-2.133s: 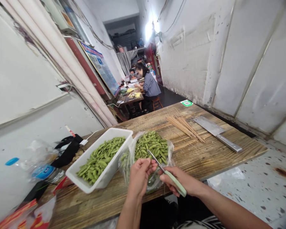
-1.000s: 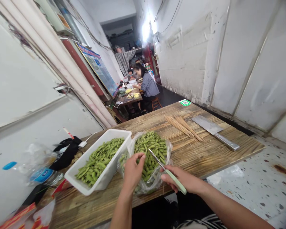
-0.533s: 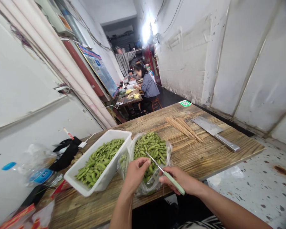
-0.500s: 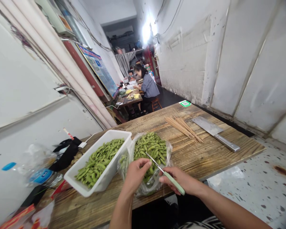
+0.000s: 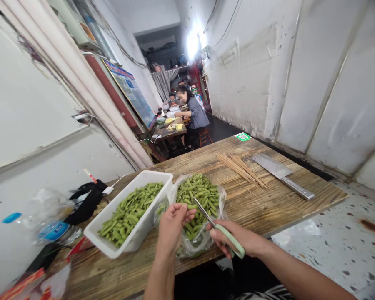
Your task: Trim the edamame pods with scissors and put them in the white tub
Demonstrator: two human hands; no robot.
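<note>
tray (image 5: 97, 231) left of bag (image 5: 222, 196), cleaver (image 5: 281, 176) right

Left hand (image 5: 171, 227): pinches a pod over the bag of edamame (image 5: 197, 200), lower centre.
Right hand (image 5: 237, 239): grips green-handled scissors (image 5: 220, 229).
White tray (image 5: 112, 246): lower left, beside the bag.

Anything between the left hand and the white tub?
Nothing visible. The left hand is over the bag, and the tub stands against the bag's left side; only the bag's edge and the tub's wall lie between. The right hand has the scissors on the other side.
</note>
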